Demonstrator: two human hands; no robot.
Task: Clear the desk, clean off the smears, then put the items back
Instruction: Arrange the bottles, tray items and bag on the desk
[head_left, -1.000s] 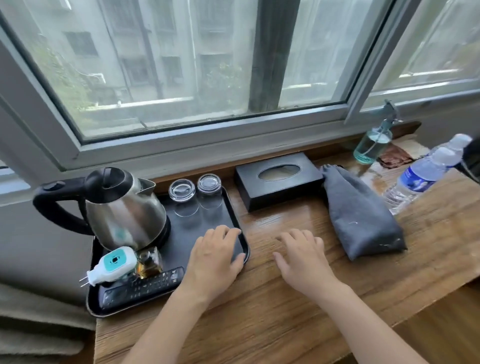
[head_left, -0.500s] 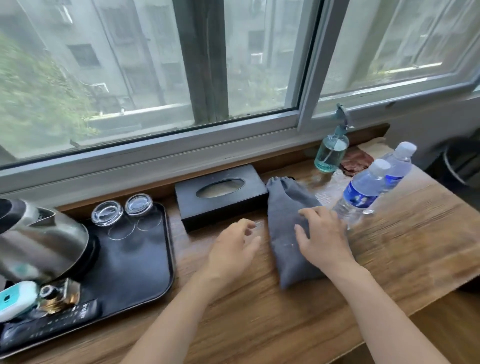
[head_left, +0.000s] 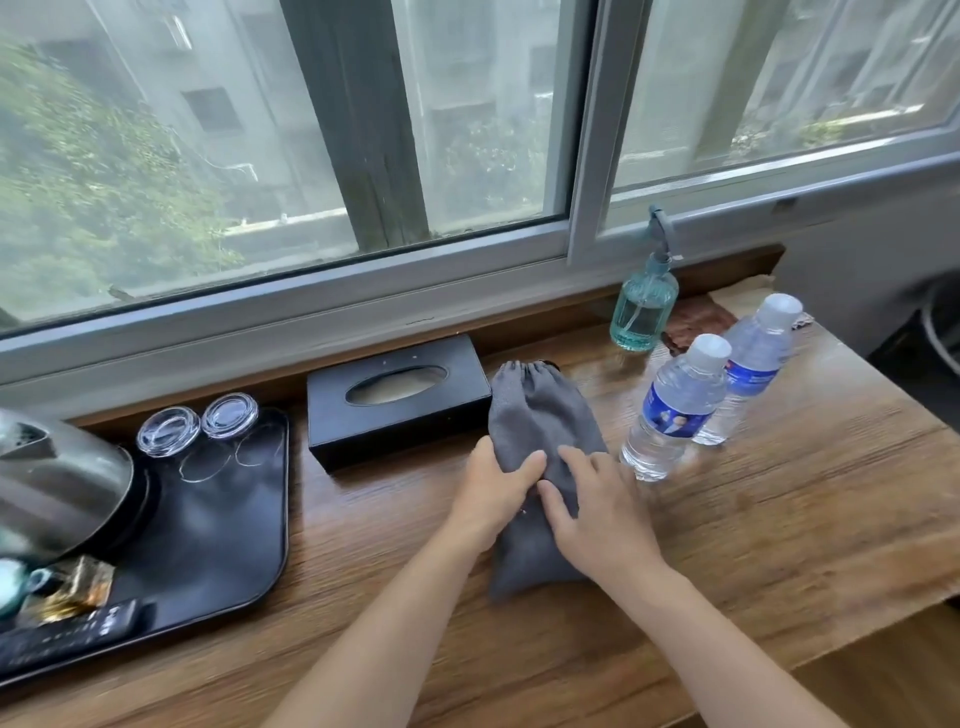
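A grey drawstring bag (head_left: 535, 410) lies on the wooden desk (head_left: 779, 519), between a black tissue box (head_left: 395, 400) and two water bottles (head_left: 670, 410) (head_left: 753, 364). My left hand (head_left: 493, 493) grips the bag's left edge, thumb laid across the top. My right hand (head_left: 602, 509) rests flat on the bag's right half with its fingers fairly straight. The lower part of the bag is hidden under both hands. A spray bottle of blue-green liquid (head_left: 644, 306) stands at the back by the window, with a brown cloth (head_left: 696, 325) beside it.
A black tray (head_left: 218, 545) at the left holds a steel kettle (head_left: 57, 483), two upturned glasses (head_left: 169, 431) (head_left: 229, 415) and a remote (head_left: 67, 636). The window sill runs along the back. The desk's right edge drops off past the bottles.
My view swung right, away from the tray. Both hands left the tray area and moved right onto the grey bag, the right first, then the left.
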